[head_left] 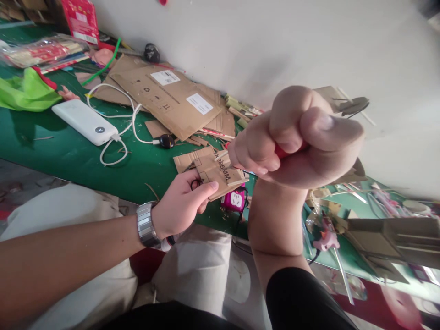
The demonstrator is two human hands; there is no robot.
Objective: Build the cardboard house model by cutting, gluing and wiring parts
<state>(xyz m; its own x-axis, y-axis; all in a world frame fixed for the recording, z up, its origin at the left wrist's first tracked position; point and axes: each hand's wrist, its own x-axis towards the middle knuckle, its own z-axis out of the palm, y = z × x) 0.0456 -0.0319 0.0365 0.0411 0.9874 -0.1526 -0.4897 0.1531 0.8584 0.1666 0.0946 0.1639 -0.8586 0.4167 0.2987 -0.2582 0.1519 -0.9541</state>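
Observation:
My left hand (182,204), with a metal watch on the wrist, pinches a small piece of brown printed cardboard (215,172) above the green mat (68,151). My right hand (295,137) is a closed fist right of it, gripping a red-handled tool (290,149). The tool's working end is hidden behind my fingers, close to the cardboard's right edge.
A white power bank (85,121) with a white cable lies on the mat. Flattened cardboard boxes (168,98) lean by the white wall. A green bag (27,91) sits at the left. A pink glue gun (325,238) and cardboard pieces (395,243) lie at the right.

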